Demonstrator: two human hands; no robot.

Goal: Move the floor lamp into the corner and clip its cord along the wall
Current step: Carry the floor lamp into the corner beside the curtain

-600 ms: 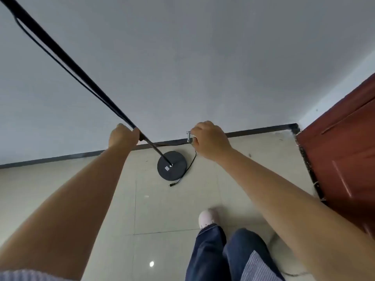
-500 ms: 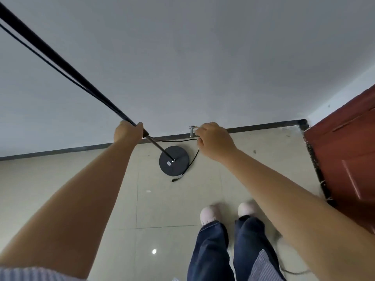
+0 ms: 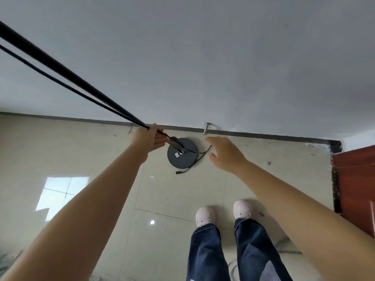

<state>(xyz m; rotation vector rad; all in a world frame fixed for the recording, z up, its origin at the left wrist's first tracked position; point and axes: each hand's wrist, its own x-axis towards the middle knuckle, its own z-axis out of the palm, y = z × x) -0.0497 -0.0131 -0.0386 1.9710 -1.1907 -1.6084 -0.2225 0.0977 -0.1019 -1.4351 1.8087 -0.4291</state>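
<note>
We have our left hand [image 3: 149,138] closed around the lamp pole [image 3: 67,73], low down near the round base [image 3: 182,152], with the cord [image 3: 50,77] running beside the pole and passing through the same grip. Our right hand [image 3: 225,154] hangs open, fingers spread and empty, just below the small metal clip [image 3: 206,127] fixed on the wall [image 3: 203,57] right above the dark skirting. The base sits on the floor [image 3: 101,159] close against the wall, but the corner [image 3: 335,144] by the red door [image 3: 355,185] is well apart from it on the right, so we judge the lamp not yet moved into place. The loose end of the cord, with its plug [image 3: 178,173], curls on the floor around the near edge of the base, and nothing appears caught in the clip. Both parts of the job therefore look unfinished: we still need to shift the lamp toward the corner and then fasten the cord along the wall.
</note>
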